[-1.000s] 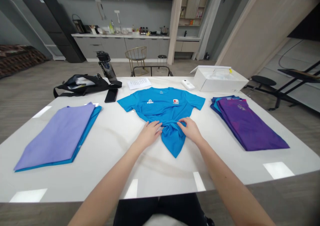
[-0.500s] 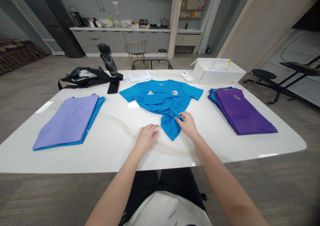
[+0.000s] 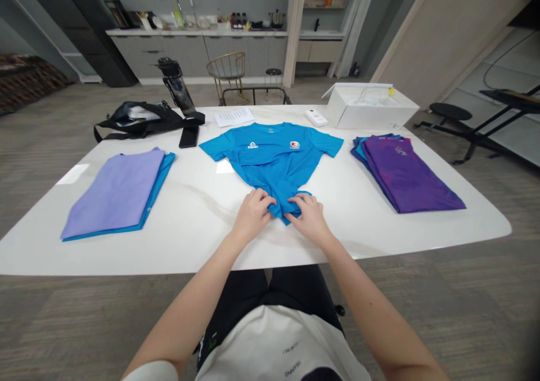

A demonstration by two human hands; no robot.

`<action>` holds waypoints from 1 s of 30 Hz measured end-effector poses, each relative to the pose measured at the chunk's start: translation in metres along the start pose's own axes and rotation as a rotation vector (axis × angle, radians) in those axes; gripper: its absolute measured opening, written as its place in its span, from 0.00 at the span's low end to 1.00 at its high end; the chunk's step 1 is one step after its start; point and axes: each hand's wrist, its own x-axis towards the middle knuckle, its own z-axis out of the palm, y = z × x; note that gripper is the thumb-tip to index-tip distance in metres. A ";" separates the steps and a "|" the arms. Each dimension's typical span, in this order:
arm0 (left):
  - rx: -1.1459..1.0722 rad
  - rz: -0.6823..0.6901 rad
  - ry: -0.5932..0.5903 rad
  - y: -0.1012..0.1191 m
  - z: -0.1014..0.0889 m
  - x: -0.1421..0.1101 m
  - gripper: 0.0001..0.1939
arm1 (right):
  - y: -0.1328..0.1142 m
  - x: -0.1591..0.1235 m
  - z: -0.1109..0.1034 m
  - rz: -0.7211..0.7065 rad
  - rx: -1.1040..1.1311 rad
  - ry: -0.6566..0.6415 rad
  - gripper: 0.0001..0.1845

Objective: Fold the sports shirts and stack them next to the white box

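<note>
A blue T-shirt [image 3: 274, 156] lies front side up on the white table [image 3: 194, 218], its collar and sleeves spread at the far side and its lower part bunched into a narrow bundle near me. My left hand [image 3: 254, 213] pinches the left edge of that bunched hem. On the other side of the bundle, my right hand [image 3: 309, 218] has its fingers closed on the cloth. Small white and coloured logos show on the shirt's chest. Folds and fingers hide part of the hem.
Folded lilac and blue shirts [image 3: 116, 192] lie at the left, a purple folded stack [image 3: 411, 173] at the right. Along the far side are a black bag [image 3: 139, 119], a phone [image 3: 188, 137], a bottle [image 3: 177, 88], paper [image 3: 233, 117], a white device [image 3: 316, 117] and a white box [image 3: 371, 108].
My left hand has moved right and taken hold of the shirt's hem. My right hand has shifted slightly down and inward on the cloth. The view has tilted down slightly.
</note>
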 end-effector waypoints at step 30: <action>-0.209 -0.283 0.390 -0.006 -0.103 -0.067 0.05 | -0.022 -0.008 0.007 0.076 -0.251 -0.065 0.25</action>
